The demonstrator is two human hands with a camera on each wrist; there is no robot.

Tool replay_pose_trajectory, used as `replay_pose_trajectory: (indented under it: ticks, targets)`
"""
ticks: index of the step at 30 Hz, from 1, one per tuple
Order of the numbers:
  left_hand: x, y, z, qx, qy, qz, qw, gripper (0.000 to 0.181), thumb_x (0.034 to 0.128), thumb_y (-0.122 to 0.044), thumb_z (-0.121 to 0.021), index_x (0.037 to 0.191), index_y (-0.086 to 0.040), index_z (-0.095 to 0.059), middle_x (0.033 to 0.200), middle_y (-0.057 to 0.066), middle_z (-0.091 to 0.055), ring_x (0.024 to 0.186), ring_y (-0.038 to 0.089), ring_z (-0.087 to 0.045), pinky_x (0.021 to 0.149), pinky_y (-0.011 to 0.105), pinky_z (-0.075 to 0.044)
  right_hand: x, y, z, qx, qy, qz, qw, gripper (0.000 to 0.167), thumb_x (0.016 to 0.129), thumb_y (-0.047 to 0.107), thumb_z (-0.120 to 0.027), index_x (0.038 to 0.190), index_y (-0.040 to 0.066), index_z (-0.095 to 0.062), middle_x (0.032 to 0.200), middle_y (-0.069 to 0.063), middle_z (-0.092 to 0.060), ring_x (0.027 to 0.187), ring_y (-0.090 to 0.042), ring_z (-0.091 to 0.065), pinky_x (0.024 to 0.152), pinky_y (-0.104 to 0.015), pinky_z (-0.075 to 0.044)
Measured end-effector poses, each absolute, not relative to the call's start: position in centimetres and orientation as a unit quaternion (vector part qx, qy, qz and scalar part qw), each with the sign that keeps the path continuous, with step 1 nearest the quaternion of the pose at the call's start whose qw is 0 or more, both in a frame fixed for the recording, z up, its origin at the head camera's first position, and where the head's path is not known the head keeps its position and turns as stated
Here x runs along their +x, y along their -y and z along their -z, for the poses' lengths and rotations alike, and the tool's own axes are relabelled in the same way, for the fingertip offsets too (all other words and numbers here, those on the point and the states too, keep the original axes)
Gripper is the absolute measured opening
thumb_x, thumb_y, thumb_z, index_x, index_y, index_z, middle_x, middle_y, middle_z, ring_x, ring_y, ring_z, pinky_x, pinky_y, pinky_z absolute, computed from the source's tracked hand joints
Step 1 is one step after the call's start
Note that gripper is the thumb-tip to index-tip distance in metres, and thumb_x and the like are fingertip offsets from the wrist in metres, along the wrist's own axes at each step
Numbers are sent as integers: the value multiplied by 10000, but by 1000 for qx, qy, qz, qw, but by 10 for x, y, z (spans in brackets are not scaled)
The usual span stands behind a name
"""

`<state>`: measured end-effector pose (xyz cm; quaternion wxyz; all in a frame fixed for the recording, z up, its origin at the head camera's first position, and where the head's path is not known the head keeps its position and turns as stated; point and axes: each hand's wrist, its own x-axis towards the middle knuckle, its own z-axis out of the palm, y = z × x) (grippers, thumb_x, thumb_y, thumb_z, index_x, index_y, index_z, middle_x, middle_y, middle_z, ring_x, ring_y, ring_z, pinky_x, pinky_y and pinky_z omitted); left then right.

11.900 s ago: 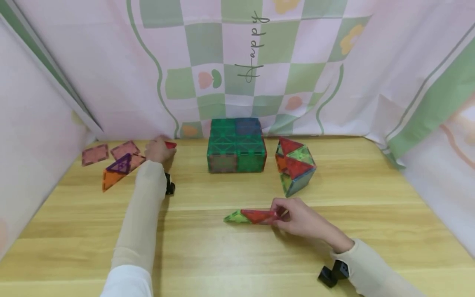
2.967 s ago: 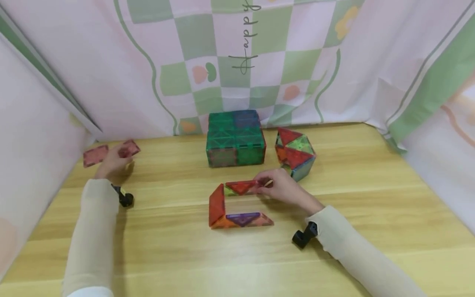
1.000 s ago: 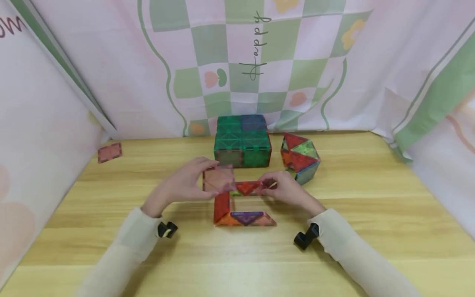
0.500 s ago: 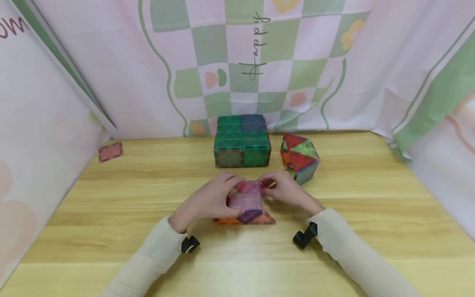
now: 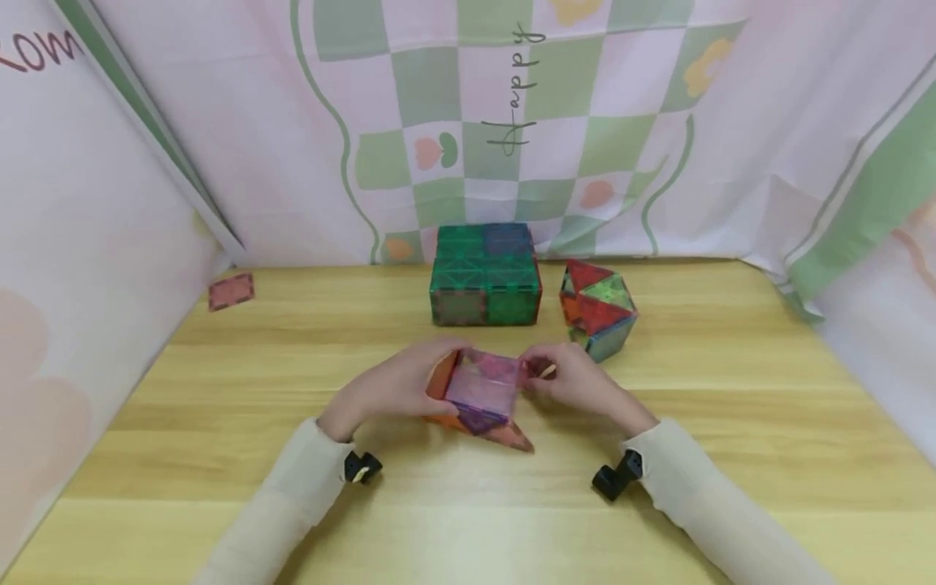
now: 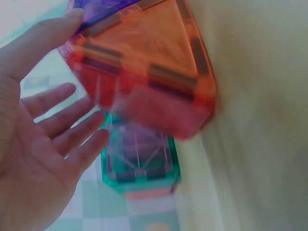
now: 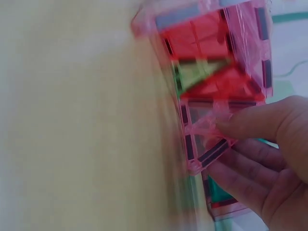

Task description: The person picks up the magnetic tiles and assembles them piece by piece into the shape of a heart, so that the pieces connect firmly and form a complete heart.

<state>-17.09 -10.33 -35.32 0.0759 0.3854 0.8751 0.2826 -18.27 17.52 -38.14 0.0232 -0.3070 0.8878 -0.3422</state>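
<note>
A small build of magnetic tiles (image 5: 483, 386) is at the middle of the table, with a translucent pink square tile over its top. It has an orange tile (image 6: 149, 43), a red side (image 6: 139, 106) and a purple triangle (image 5: 478, 418). My left hand (image 5: 398, 386) spans its left end, thumb on the purple tile's corner and fingers toward the back; whether every fingertip touches is unclear. My right hand (image 5: 574, 378) pinches a pink triangle tile (image 7: 207, 125) at the far end of the back wall, thumb on one face and fingers behind.
A green and blue tile box (image 5: 486, 280) stands behind the build. To its right is a multicoloured tile shape (image 5: 600, 309). One pink tile (image 5: 231, 292) lies flat at the far left. A printed curtain (image 5: 424, 97) hangs along the table's back edge.
My left hand fetched a pink square tile from the left and laid it over the tile frame. Now the build is turned at an angle. My right hand stays at the wall's end.
</note>
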Motion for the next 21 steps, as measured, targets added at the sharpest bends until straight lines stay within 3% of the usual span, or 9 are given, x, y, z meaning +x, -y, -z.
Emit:
replay_pose_trajectory:
  ticks: [4, 10, 13, 16, 21]
  targets:
    - [-177, 118, 357, 352, -885, -298, 64, 648, 830, -129, -736, 1398, -65, -431, 1416, 110, -478, 1294, 291, -465, 1052, 438, -405, -163, -169, 380, -290, -897, 334, 14, 164, 792, 10, -715, 943, 67, -689, 816, -26, -697, 759, -130, -650, 671, -248, -550]
    - [-169, 125, 365, 337, -872, -353, 43, 516, 890, -4, -585, 1371, 54, -409, 1363, 239, -487, 1200, 358, -525, 967, 455, -474, -137, -160, 378, -253, -896, 362, 47, 262, 770, -6, -726, 1008, 0, -617, 796, -37, -681, 730, -111, -633, 626, -199, -521]
    - [-156, 121, 365, 313, -871, -376, 52, 602, 859, -21, -583, 1407, 62, -346, 1397, 252, -436, 1236, 368, -491, 966, 462, -478, -134, -160, 377, -258, -894, 364, 38, 293, 776, 12, -728, 1035, -8, -591, 797, -44, -685, 730, -124, -644, 632, -217, -533]
    - [-140, 112, 366, 262, -884, -384, 55, 762, 840, -166, -661, 1460, 32, -264, 1477, 233, -335, 1315, 378, -409, 1011, 503, -430, -135, -162, 377, -263, -897, 355, 29, 349, 794, 59, -729, 1093, -18, -568, 845, -51, -683, 767, -145, -655, 653, -249, -541]
    - [-116, 87, 371, 187, -905, -379, 43, 1034, 776, -414, -754, 1512, -32, -137, 1548, 243, -175, 1392, 399, -284, 1088, 534, -322, -142, -164, 371, -269, -883, 382, 34, 532, 859, 145, -701, 1282, -69, -460, 1127, -197, -612, 960, -286, -642, 731, -320, -563]
